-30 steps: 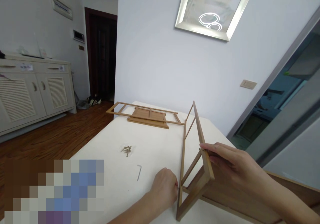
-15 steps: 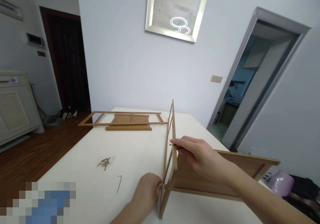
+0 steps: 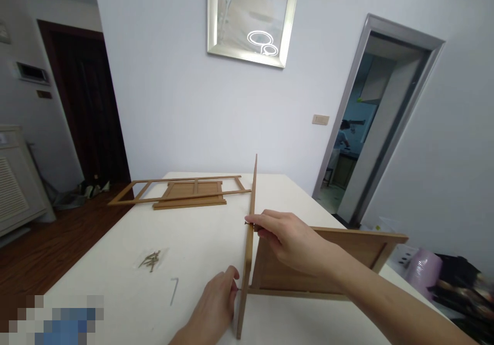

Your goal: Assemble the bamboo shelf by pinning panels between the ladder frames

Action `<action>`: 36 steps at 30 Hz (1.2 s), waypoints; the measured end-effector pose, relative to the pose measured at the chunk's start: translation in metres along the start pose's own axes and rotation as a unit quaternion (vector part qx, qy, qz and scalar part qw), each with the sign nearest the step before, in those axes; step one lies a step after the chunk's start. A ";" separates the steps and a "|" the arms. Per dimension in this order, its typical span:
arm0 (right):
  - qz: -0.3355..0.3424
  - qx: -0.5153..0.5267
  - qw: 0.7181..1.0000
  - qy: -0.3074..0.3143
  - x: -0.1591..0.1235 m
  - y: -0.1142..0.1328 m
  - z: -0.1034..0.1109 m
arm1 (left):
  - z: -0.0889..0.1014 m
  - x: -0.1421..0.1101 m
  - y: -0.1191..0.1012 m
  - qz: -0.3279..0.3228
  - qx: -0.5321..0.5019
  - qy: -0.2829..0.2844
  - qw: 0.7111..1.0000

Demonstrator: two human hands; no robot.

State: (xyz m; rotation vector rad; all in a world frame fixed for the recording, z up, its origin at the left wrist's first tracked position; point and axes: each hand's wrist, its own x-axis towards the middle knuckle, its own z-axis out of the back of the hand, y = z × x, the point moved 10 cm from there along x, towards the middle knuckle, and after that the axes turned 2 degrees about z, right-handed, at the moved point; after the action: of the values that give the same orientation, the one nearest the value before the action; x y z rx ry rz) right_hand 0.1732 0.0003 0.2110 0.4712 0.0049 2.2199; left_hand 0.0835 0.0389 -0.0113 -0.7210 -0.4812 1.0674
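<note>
The right hand point(image 3: 287, 239) pinches the upright wooden frame point(image 3: 249, 250) over its top edge; the left hand point(image 3: 216, 298) pinches a screw point(image 3: 239, 289) low against it; a wooden panel point(image 3: 320, 268) extends toward the white table's point(image 3: 200, 242) right edge.

Both bare hands reaching forward, the right one higher and farther out.
I'm holding my left hand point(image 3: 214, 301) low, its fingers curling inward and pinching close at the tips; I'm stretching my right forearm point(image 3: 358, 278) in diagonally from the lower right; I'm keeping my right hand point(image 3: 287, 236) back-up, its index finger point(image 3: 259, 219) pointing left.
</note>
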 end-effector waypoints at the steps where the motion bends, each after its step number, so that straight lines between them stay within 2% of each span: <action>1: 0.002 0.001 1.000 0.000 0.000 0.000 0.000 | 0.003 -0.004 0.001 0.000 0.018 -0.001 1.000; 4: 0.008 0.004 1.000 -0.002 0.001 0.000 0.000 | 0.025 -0.017 0.013 0.038 0.118 -0.015 0.992; 8: 0.013 0.008 1.000 -0.009 0.000 -0.001 -0.001 | 0.084 -0.036 0.049 0.145 0.277 -0.071 0.947; 11: -0.004 0.009 1.000 -0.014 0.000 -0.006 -0.001 | 0.111 -0.040 0.077 0.191 0.307 -0.075 0.930; 14: -0.029 0.011 0.999 -0.009 -0.001 -0.010 -0.002 | 0.112 -0.034 0.096 0.198 0.287 -0.057 0.935; 17: -0.045 0.013 0.999 -0.004 -0.001 -0.013 -0.004 | 0.106 -0.027 0.103 0.197 0.279 -0.056 0.938; 25: -0.051 -0.023 0.997 -0.048 -0.006 -0.018 0.000 | 0.099 -0.022 0.096 0.155 0.266 -0.081 0.948; 28: -0.050 -0.015 0.997 -0.051 -0.006 -0.017 -0.001 | 0.103 -0.017 0.079 0.128 0.155 -0.120 0.972; 30: -0.044 -0.007 0.998 -0.051 -0.006 -0.016 -0.001 | 0.106 -0.012 0.061 0.115 -0.016 -0.147 0.982; 31: -0.041 -0.003 0.998 -0.051 -0.006 -0.016 -0.001 | 0.106 -0.009 0.048 0.104 -0.126 -0.158 0.974; 34: -0.038 0.003 0.998 -0.052 -0.005 -0.015 -0.002 | 0.105 -0.001 -0.003 0.046 -0.404 -0.173 0.897; 36: -0.038 0.008 0.998 -0.053 -0.004 -0.015 -0.002 | 0.105 0.002 -0.033 0.026 -0.499 -0.182 0.847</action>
State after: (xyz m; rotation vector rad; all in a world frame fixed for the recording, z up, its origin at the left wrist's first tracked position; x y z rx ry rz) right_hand 0.1865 0.0070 0.2056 0.5877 -0.0156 2.1185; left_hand 0.0338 0.0619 0.0839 -1.4524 -1.4095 0.9639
